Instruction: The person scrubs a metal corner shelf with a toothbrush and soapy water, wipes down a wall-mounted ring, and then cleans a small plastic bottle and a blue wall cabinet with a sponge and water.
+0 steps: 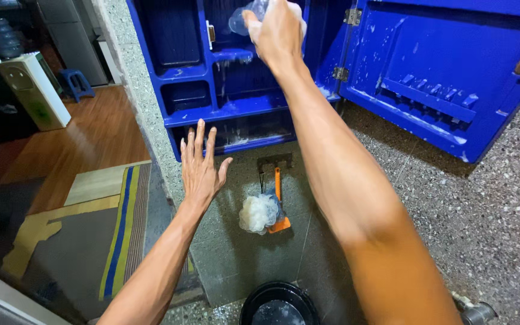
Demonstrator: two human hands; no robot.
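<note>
The right hand is cut off by the top edge, and the clear plastic under it is mostly covered. The black bucket is cropped below; the orange brush is partly hidden by a white sponge

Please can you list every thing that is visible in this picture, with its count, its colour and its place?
blue plastic cabinet: one, blue, top centre, soapy shelves inside
open blue cabinet door: one, blue, top right, foam flecks on it
clear scrubbing pad: one, clear-whitish, at upper shelf, in right hand
orange-handled brush: one, orange and dark, on floor below cabinet
white foamy mesh sponge: one, white, on floor, touching the brush
black round basin: one, black, bottom centre, foamy water inside
speckled stone floor: one, grey, right side
striped floor mat: one, yellow, blue, grey, left
white water dispenser: one, white, upper left
small blue stool: one, blue, upper left
left hand: open, fingers spread, near cabinet's lower edge
right hand: grip on pad
</note>
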